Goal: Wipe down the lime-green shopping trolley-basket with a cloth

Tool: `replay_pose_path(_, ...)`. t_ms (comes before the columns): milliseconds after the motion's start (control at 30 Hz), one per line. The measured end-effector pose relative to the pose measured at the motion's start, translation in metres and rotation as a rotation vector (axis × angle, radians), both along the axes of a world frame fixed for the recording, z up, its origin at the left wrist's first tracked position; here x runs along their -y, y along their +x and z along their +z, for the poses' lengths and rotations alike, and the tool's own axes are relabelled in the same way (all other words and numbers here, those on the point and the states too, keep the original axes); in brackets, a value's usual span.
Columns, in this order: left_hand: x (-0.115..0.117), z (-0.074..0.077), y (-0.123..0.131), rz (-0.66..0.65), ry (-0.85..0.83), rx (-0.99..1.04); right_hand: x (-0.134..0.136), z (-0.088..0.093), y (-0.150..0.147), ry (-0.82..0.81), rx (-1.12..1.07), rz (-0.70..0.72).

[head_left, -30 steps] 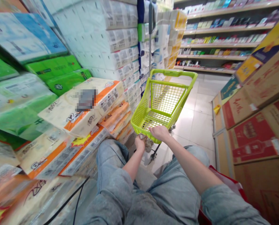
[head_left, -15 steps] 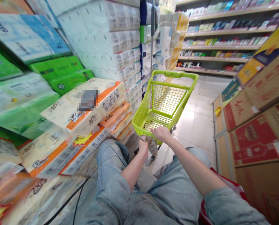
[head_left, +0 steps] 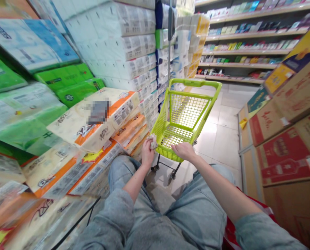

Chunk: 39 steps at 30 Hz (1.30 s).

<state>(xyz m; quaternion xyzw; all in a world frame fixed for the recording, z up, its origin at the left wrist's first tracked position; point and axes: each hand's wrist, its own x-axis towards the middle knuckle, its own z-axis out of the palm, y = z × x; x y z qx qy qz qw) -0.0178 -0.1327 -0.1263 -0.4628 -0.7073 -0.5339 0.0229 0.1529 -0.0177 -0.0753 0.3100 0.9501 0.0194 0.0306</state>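
Note:
A lime-green wheeled shopping basket (head_left: 188, 107) stands on the tiled aisle floor in front of my knees. My right hand (head_left: 184, 150) is closed over its near rim. My left hand (head_left: 147, 149) is closed on a crumpled grey cloth (head_left: 153, 141) and presses it against the basket's near left corner. The basket has nothing in it. My legs in grey jeans fill the lower middle of the view.
Stacked packs of tissue paper (head_left: 92, 118) in orange, green, blue and white rise on the left, close to my left knee. Cardboard cartons (head_left: 285, 139) line the right. Shelves of small goods (head_left: 243, 45) run across the far end. A black cable (head_left: 74, 225) runs along the lower left.
My left hand with the cloth has risen from under the basket's front edge to its near left corner. The basket has shifted slightly away and to the right. My right hand stays on the rim.

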Motion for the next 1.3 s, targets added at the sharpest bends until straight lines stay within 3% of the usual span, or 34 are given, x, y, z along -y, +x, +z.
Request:
replay_pose_path(200, -0.004, 0.007, 0.018, -0.329, -0.203, -0.434, 0.001, -0.001, 0.002, 0.022, -0.001, 0.036)
replay_pose_path(333, -0.009, 0.020, 0.007, -0.457, -0.367, -0.546, 0.002, -0.001, 0.005, 0.018, -0.010, 0.041)
replay_pose_path(500, -0.003, 0.034, -0.035, -0.281, -0.505, -0.440, 0.002, -0.001, 0.007, -0.003, 0.001, 0.007)
replay_pose_path(600, -0.004, 0.036, -0.045, -0.258, -0.480, -0.362, 0.001, -0.002, 0.006, -0.011, 0.002, 0.022)
replay_pose_path(667, -0.009, 0.034, -0.043, -0.256, -0.426, -0.322, 0.001, -0.003, 0.007, -0.005, -0.004, 0.034)
replay_pose_path(833, -0.027, 0.034, -0.030, -0.043, -0.328, -0.216, -0.001, -0.006, 0.013, 0.024, -0.025, 0.066)
replay_pose_path(1033, -0.044, 0.047, -0.017, 0.033, -0.703, -0.308, -0.002, -0.008, 0.018, 0.023, -0.054, 0.073)
replay_pose_path(1300, -0.047, 0.059, -0.015, 0.107, -0.866, -0.275, -0.002, -0.003, 0.014, 0.012, -0.030, 0.039)
